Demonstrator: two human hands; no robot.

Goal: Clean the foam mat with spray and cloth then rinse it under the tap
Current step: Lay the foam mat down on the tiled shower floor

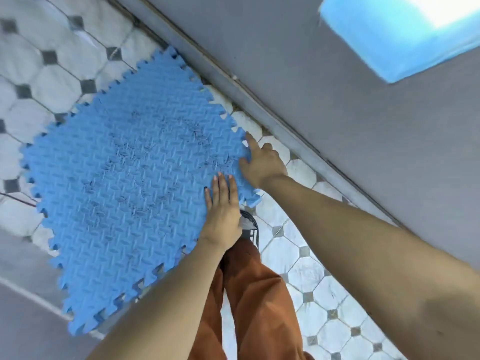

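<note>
From the head camera, the blue foam mat [135, 183] sat tilted above the tiled floor [293, 258] beside a grey wall [337, 100]. The left hand [223, 214] lay flat on its near corner, grip wide; the right hand [262, 162] pinched the mat's edge.

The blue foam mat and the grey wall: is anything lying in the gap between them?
In the head view, only a bare strip of tiled floor separates the blue foam mat from the grey wall. The right hand grips the mat's edge there.
</note>
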